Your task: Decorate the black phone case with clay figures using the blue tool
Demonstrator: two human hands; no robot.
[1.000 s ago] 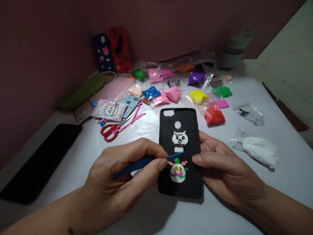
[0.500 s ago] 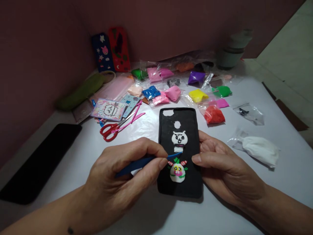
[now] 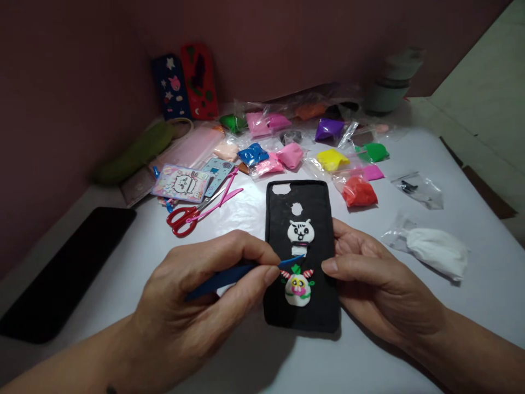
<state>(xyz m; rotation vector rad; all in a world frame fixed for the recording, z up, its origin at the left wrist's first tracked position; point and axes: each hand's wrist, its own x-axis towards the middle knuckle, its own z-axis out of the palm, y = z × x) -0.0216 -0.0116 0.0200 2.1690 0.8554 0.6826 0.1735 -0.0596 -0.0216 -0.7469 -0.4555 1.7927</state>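
Note:
Pinched between the thumb and fingers of my left hand (image 3: 217, 295) is a blue modelling tool (image 3: 229, 278). Its thin tip lies at the lower edge of a small white clay body (image 3: 299, 250) on a black phone case (image 3: 320, 306). Above that body sits a white clay animal head (image 3: 301, 232) with black face lines. Lower on the case is a rounded white clay figure (image 3: 298, 290) with green, pink and yellow details and striped horns. My right hand (image 3: 381, 284) grips the case by its right edge, thumb on top, the other fingers partly hidden.
Several bags of coloured clay, such as a red one (image 3: 359, 192), lie behind the case. A white clay bag (image 3: 437, 253) is at the right. To the left are red-handled scissors (image 3: 182, 220), a character card (image 3: 182, 183) and a dark phone-like slab (image 3: 69, 273). Two decorated cases (image 3: 199, 82) lean on the wall.
The handle of the blue tool has tilted slightly lower in my left hand, its tip staying by the white clay body. My right hand and the case look still.

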